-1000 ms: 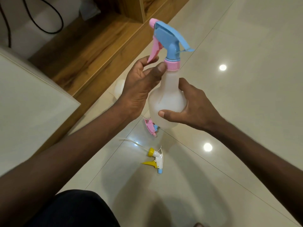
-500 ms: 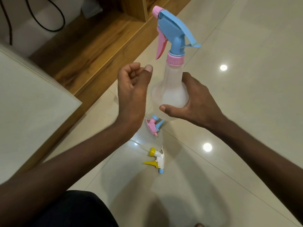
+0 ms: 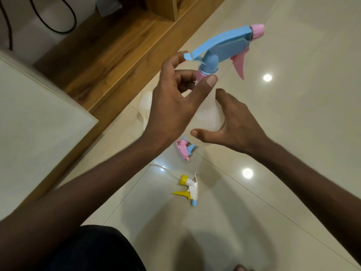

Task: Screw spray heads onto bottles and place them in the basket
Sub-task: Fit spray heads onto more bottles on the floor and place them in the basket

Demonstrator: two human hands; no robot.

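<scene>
A translucent white bottle (image 3: 208, 118) is held upright above the floor, its round body gripped by my right hand (image 3: 232, 126). On its neck sits a blue spray head (image 3: 224, 47) with a pink trigger, pink nozzle and pink collar; the nozzle points right. My left hand (image 3: 173, 100) pinches the pink collar between thumb and fingers. On the floor below lie a loose pink and blue spray head (image 3: 184, 148), partly hidden by the bottle, and a white spray head (image 3: 188, 187) with yellow trigger, yellow collar and a thin dip tube. No basket is in view.
Another translucent bottle (image 3: 145, 106) stands on the glossy tile floor behind my left hand. A wooden step (image 3: 109, 55) runs along the upper left, with a black cable above it. A white panel (image 3: 33, 122) fills the left side. My dark-clothed knee is at the bottom.
My left hand came off the collar, then returned and pinches it again. The spray head has turned round, its nozzle swinging from pointing left to pointing right.
</scene>
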